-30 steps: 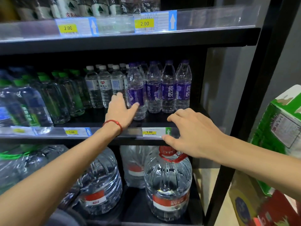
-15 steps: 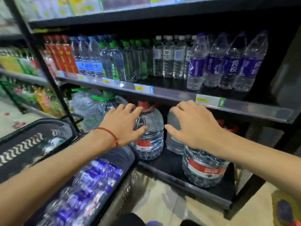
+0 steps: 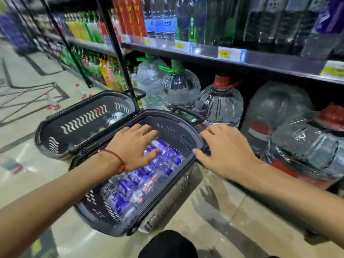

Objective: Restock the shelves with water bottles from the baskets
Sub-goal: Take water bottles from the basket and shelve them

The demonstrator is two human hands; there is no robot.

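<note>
**WATER BAY: BASKETS, BOTTLES, TWO HANDS**

- On the floor (image 3: 28, 75), at 6 o'clock of the frame's centre: near basket (image 3: 178, 131), dark and perforated, with a handle (image 3: 188, 113) at its 12 o'clock end.
- Inside the near basket: bottles (image 3: 128, 185), small, clear, purple-labelled, lying on their sides in a pile.
- Over that pile, toward the 12 o'clock end: left hand (image 3: 134, 146), palm down, fingers spread and nearly straight, gripping nothing. Cannot tell whether the fingertips touch the bottles. Red cord (image 3: 119, 161) round the wrist.
- At 3 o'clock of the left hand: right hand (image 3: 227, 151), palm down over the near basket's 3 o'clock rim, fingers splayed apart, holding nothing. Thumb close to the rim; contact unclear.
- At 10 o'clock of the near basket, just beside it: far basket (image 3: 83, 120), dark, with chevron slots in its wall. Contents blurred.
- At 1 o'clock of the frame's centre: shelf (image 3: 270, 61), with yellow price tags (image 3: 224, 54) along its front edge. Carries rows (image 3: 163, 19) of small upright bottles, with blue, green and dark labels.
- Under the shelf, from 12 to 3 o'clock of the near basket: jugs (image 3: 221, 105), large and clear, standing side by side. Green caps toward 12 o'clock, red caps toward 3 o'clock.
- At 10 to 11 o'clock of the frame: coloured drinks (image 3: 83, 28) on further shelving, too blurred to itemise.
</note>
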